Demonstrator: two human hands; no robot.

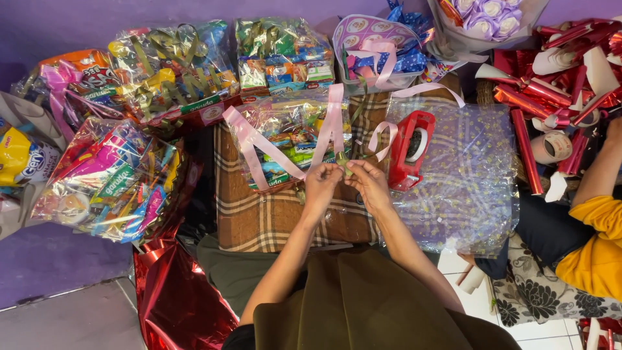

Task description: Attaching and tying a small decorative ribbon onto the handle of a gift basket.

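My left hand (322,185) and my right hand (368,183) meet over a brown plaid cushion (259,220), both pinching a pink ribbon (334,123) at one spot. The ribbon's loops and tails fan out to the left and upward from my fingers. Just behind them lies a cellophane-wrapped snack hamper (291,136). A red tape dispenser (409,149) stands right of my right hand, on a sheet of clear dotted cellophane (466,188).
Several wrapped snack hampers (110,175) crowd the left and back. Red foil rolls and ribbon spools (551,97) pile at the right, where another person in a yellow sleeve (599,246) sits. Red foil (175,291) lies at lower left. A purple flower bouquet (486,19) is at the back.
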